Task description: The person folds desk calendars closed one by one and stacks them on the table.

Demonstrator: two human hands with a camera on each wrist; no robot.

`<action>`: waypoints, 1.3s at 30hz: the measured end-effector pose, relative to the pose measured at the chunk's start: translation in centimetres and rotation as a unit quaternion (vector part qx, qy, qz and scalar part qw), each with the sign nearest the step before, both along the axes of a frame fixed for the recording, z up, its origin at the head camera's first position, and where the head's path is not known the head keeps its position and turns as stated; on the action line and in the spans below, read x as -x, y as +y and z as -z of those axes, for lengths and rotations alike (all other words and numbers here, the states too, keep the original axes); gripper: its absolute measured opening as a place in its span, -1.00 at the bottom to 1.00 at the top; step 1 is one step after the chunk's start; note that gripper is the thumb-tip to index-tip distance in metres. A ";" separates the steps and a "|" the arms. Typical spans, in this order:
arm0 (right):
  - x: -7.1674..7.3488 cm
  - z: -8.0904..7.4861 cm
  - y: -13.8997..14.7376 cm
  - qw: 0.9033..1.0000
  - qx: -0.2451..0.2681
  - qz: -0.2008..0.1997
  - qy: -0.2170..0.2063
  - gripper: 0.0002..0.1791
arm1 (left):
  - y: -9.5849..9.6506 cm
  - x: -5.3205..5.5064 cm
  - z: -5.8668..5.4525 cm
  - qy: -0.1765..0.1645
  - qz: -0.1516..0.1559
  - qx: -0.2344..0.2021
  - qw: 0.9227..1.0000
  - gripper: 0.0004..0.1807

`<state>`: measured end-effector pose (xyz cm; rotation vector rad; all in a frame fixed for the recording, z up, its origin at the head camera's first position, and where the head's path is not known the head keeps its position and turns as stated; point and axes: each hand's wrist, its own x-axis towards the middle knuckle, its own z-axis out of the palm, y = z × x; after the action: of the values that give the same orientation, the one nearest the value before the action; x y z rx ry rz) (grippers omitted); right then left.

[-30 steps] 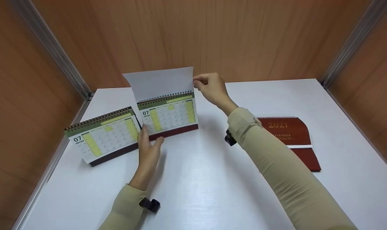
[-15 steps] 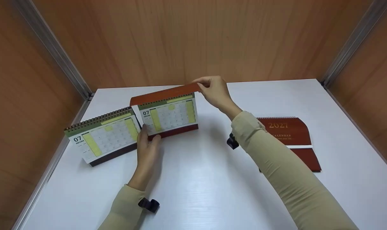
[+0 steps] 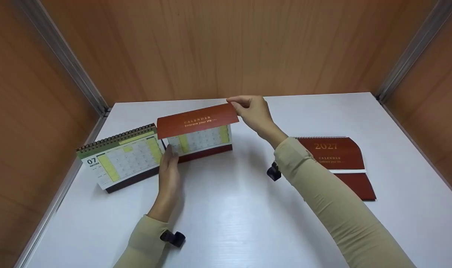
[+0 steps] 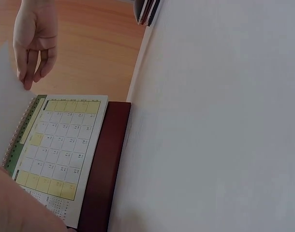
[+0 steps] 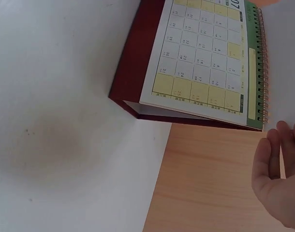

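A desk calendar [image 3: 199,140] with a dark red base stands in the middle, open at the 07 page. My right hand [image 3: 256,115] pinches its red cover [image 3: 198,120] at the right edge. The cover is half turned over and hangs forward across the page's upper part, its gold lettering showing. At the calendar's lower left corner my left hand [image 3: 168,178] holds the stand. In the right wrist view, the right hand's fingertips [image 5: 282,126] are at the pale underside of the turned sheet, next to the wire binding [image 5: 263,67].
Close on the left stands a second calendar [image 3: 123,160], also showing 07. A red 2027 calendar [image 3: 339,150] with a white band stands at the right, partly behind the right sleeve [image 3: 322,197]. Wood panels [image 3: 240,44] enclose the white table [image 3: 226,223].
The raised sheet has come forward and down over the calendar in my right hand, so its red lettered face now shows. The left hand keeps its place.
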<state>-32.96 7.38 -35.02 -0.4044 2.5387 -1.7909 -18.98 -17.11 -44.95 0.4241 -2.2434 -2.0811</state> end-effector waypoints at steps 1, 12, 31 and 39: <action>0.0 0.1 0.0 1.000 0.012 -0.003 -0.008 -0.74 | 0.0 0.0 0.0 0.000 -0.002 -0.005 1.000 -0.29; -0.7 1.6 0.3 0.992 0.104 -0.036 -0.055 -0.71 | -0.5 0.2 0.4 0.054 -0.011 -0.006 0.998 -0.32; -1.2 3.3 0.1 0.986 0.142 -0.028 -0.083 -0.71 | -1.1 -0.2 0.3 0.046 -0.014 -0.022 0.999 -0.36; -1.1 3.9 0.0 0.990 0.118 -0.025 -0.068 -0.71 | -1.5 -0.1 0.3 0.039 -0.001 -0.057 0.998 -0.36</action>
<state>-31.90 7.39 -38.90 -0.3327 2.2159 -2.0317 -18.92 -18.60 -45.22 0.3441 -2.0883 -2.1904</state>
